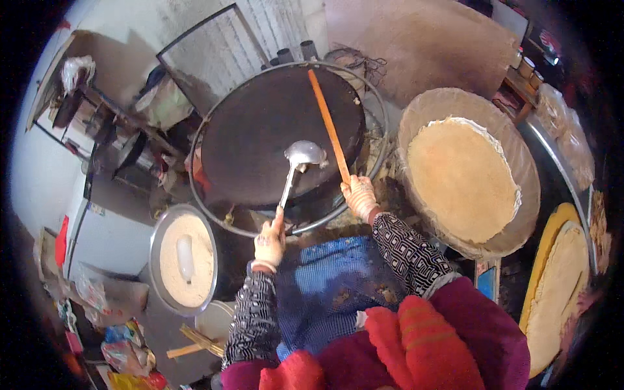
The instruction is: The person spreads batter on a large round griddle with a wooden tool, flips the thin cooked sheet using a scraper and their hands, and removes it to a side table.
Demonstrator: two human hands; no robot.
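Observation:
My gloved left hand [269, 244] is closed round the handle of a metal ladle [305, 153]. The ladle's bowl hangs over the near right part of a large round dark griddle [260, 130], with pale batter-like drips under its rim. In my gloved right hand [361, 197] is the near end of a long flat wooden stick [330, 127], which reaches across the griddle's right side to its far edge. Whether the stick touches the surface I cannot tell. No batter shows spread on the griddle's dark surface.
A metal ring [387, 133] surrounds the griddle. To the left stands a metal basin [153, 260] of beige batter [170, 263] with an oblong shiny shape in it. At right, a lined basket [416, 107] holds round flatbreads [458, 179]; more folded flatbread [560, 292] lies beyond it.

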